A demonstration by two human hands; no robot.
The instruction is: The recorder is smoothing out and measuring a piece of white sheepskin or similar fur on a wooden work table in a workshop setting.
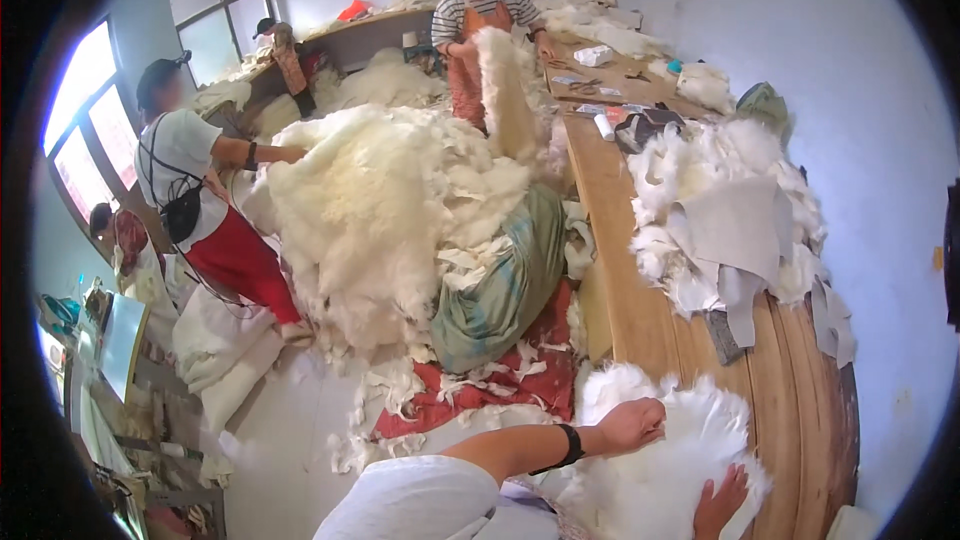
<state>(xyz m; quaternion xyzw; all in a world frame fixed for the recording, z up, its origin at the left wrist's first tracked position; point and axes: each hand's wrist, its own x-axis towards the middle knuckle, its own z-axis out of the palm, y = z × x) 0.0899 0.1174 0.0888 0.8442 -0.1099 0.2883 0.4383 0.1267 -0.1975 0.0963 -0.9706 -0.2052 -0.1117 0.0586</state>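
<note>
A fluffy white sheepskin (695, 428) lies wool side up over the near end of the wooden table, spilling past its left edge. Above its middle, my left hand (632, 424) is closed in a fist, with a dark band on the wrist. Whatever the fingers hold, if anything, is hidden. My right hand (722, 502) rests on the wool at the skin's lower right, fingers apart and holding nothing.
Further along the wooden table (640, 310) sits a heap of white skins and grey-white pieces (735, 230). A large fleece pile (370, 210), a green sack (505, 285) and a red sheet (440, 405) lie left. Co-workers (190, 160) handle fleeces beyond.
</note>
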